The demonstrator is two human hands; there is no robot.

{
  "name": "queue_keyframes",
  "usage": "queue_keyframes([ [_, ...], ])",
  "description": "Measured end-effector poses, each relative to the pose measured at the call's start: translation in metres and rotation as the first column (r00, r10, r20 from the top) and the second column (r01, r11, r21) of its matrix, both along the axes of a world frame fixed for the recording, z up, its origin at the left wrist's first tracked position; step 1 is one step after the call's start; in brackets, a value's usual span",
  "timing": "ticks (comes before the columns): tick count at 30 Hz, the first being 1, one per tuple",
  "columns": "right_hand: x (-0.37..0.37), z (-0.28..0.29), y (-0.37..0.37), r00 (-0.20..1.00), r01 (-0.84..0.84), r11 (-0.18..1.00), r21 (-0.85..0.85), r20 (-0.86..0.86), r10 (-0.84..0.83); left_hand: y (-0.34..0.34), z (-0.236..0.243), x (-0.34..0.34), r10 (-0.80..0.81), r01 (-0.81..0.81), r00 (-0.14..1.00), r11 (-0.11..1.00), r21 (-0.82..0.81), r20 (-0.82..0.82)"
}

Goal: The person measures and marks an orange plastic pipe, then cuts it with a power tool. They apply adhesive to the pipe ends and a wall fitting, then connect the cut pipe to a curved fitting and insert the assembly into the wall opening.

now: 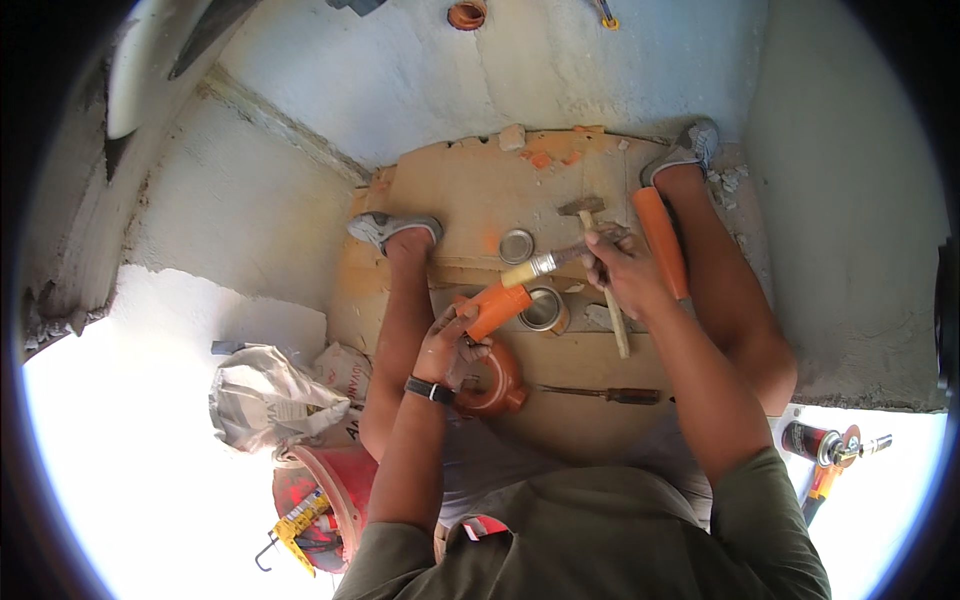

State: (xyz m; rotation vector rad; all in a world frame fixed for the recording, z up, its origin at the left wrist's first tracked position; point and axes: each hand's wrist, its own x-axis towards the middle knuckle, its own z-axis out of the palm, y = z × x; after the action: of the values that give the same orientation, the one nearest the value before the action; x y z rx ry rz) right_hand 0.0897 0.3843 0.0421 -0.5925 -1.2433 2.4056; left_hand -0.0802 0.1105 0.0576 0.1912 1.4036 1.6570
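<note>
Viewed from the head camera, a seated worker's left hand (446, 345) curled its fingers around a short orange pipe (494, 309), held up between the legs, while the right hand (626, 268) pinched the handle of a paintbrush (545, 263), its pale bristles at the pipe's raised end. Just behind the pipe stood an uncapped tin (543, 311), grey-white inside, though how full could not be told; its round metal lid (516, 246) lay nearby. At lower left, a red bucket (340, 488) carried a yellow caulking gun (300, 524) and other items too dark to make out, beside a crumpled white sack (270, 398) whose contents were hidden. A black-and-red canister (806, 440) lay at lower right. Dusty cardboard (455, 195) covered the floor, bearing a hammer (619, 330) partly behind the right hand, a screwdriver (632, 396), a curved orange fitting (508, 383) near the left wrist and orange fragments (541, 160) toward the far edge. A longer orange pipe (661, 245) leaned by the right leg. Rough plastered walls (610, 75) enclosed the corner, one with a round orange pipe opening (467, 15).
</note>
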Motion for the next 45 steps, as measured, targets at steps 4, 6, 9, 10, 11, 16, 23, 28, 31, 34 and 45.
queue_keyframes([
  [4,0.012,0.007,-0.006,0.996,0.064,0.993,0.096,0.058,-0.07,0.0,0.001,-0.004,0.053,-0.052,0.999,0.995,0.08,-0.012],
  [6,0.017,0.006,-0.009,0.991,0.103,0.969,0.223,0.057,-0.118,-0.001,0.0,-0.003,0.068,-0.063,0.996,0.994,0.093,-0.055],
  [9,0.023,0.002,-0.018,0.972,0.128,0.83,0.544,0.096,-0.213,-0.002,-0.006,0.0,0.139,-0.12,0.978,0.985,0.127,-0.154],
  [10,0.024,-0.001,-0.022,0.958,0.098,0.719,0.688,0.129,-0.255,-0.005,-0.009,0.002,0.17,-0.148,0.968,0.98,0.13,-0.184],
  [11,0.022,-0.003,-0.028,0.95,0.065,0.569,0.82,0.124,-0.288,-0.006,-0.011,0.002,0.173,-0.153,0.964,0.982,0.11,-0.204],
  [16,0.004,-0.019,-0.052,0.941,-0.183,0.607,0.773,0.316,-0.12,-0.009,-0.015,0.001,0.127,-0.152,0.927,0.987,-0.043,-0.352],
  [23,-0.007,-0.03,-0.064,0.957,-0.189,0.528,0.828,0.275,-0.088,-0.004,-0.022,0.01,-0.251,-0.128,0.59,0.909,-0.396,-0.767],
  [28,0.006,-0.016,-0.059,0.968,-0.108,0.566,0.817,0.215,-0.126,0.0,-0.034,0.012,-0.281,-0.122,0.333,0.934,-0.336,-0.9],
  [31,0.015,0.001,-0.058,0.969,-0.064,0.591,0.804,0.191,-0.156,0.003,-0.039,0.009,-0.393,-0.217,0.107,0.887,-0.408,-0.913],
  [34,0.019,0.013,-0.056,0.967,-0.006,0.58,0.814,0.153,-0.205,0.007,-0.041,0.012,-0.377,-0.238,0.113,0.888,-0.393,-0.919],
  [45,0.015,-0.018,-0.038,0.956,0.253,0.964,0.075,0.133,-0.261,0.015,-0.034,0.022,-0.308,-0.204,0.233,0.912,-0.356,-0.922],
])
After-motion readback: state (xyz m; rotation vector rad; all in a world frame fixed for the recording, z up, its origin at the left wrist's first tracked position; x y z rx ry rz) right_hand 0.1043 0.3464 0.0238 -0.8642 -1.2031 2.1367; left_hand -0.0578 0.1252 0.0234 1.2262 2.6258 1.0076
